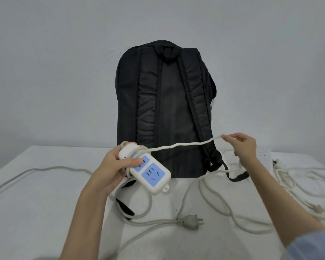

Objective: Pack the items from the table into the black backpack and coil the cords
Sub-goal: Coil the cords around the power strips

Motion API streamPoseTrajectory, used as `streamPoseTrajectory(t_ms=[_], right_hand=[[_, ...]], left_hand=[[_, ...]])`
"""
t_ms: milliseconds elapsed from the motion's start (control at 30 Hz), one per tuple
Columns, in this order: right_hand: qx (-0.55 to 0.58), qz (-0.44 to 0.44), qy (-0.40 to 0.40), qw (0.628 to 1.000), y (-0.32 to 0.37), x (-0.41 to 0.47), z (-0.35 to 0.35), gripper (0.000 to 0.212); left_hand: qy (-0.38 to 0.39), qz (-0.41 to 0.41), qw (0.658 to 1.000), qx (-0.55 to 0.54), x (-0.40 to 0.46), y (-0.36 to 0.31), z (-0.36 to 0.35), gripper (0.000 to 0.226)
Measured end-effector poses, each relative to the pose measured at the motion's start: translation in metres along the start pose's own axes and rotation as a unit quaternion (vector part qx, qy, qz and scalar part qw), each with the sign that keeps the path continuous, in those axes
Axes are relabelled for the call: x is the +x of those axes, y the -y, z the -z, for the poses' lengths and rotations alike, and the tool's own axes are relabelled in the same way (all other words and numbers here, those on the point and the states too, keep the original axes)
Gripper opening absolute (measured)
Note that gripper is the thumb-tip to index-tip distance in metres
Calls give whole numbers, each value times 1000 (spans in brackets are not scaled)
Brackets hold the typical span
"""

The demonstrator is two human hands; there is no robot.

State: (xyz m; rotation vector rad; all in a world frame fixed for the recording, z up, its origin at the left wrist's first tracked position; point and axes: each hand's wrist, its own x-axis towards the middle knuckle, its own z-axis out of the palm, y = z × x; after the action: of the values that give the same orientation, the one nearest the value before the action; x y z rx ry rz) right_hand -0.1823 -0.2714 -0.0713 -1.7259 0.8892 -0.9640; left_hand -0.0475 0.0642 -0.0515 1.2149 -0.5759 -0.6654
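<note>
Centre frame: left hand grips power strip; right hand pinches its cord taut before upright black backpack. Table bare lower left; a second strip, at right, is half hidden.

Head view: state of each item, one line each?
Backpack: upright, straps facing camera.
Power strip: held off the table, cord partly wrapped round it.
White cord: taut between both hands.
Left hand: grips power strip.
Right hand: pinches white cord.
Grey plug: lying loose on table.
</note>
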Motion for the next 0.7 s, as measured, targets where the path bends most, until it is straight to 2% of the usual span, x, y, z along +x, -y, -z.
streamPoseTrajectory(t_ms=[67,100,133,167,200,233,300,400,433,467,533,567,633,700], right_hand=[[-107,53,-10,993,-9,-11,-17,21],[-174,76,-6,982,-15,-19,-24,23],[-240,104,10,965,-21,-28,-29,26],[-295,150,27,943,-30,-35,-34,28],[-331,214,46,918,-39,-41,-37,29],[-354,292,63,886,-48,-48,-39,31],[-383,416,98,819,-61,-65,-45,31],[-373,477,216,766,-72,-103,-59,7],[-362,469,250,766,-75,-115,-64,11],[-340,445,286,778,-76,-125,-67,29],[-300,421,325,792,-74,-138,-72,52],[-289,436,320,790,-70,-143,-73,52],[-286,465,315,776,-57,-152,-72,45],[-284,501,310,757,-46,-159,-70,47]], left_hand=[[-6,-13,999,-49,-1,-4,-5,86],[-8,-23,996,-84,-2,-6,-8,81],[-14,-31,991,-131,-4,-8,-12,65],[-27,-42,980,-192,-4,-10,-17,40],[-46,-51,966,-248,-6,-13,-21,20],[-63,-62,955,-284,-6,-16,-24,13],[-81,-79,947,-302,-5,-18,-27,15],[-117,-85,920,-365,-1,-12,-28,19],[-144,-87,911,-377,1,-8,-26,16],[-168,-95,905,-380,2,-6,-23,12],[-209,-130,904,-350,3,-2,-13,23],[-227,-143,906,-328,4,0,-7,26],[-260,-156,903,-304,6,5,3,16],[-313,-175,882,-306,10,12,5,24]])
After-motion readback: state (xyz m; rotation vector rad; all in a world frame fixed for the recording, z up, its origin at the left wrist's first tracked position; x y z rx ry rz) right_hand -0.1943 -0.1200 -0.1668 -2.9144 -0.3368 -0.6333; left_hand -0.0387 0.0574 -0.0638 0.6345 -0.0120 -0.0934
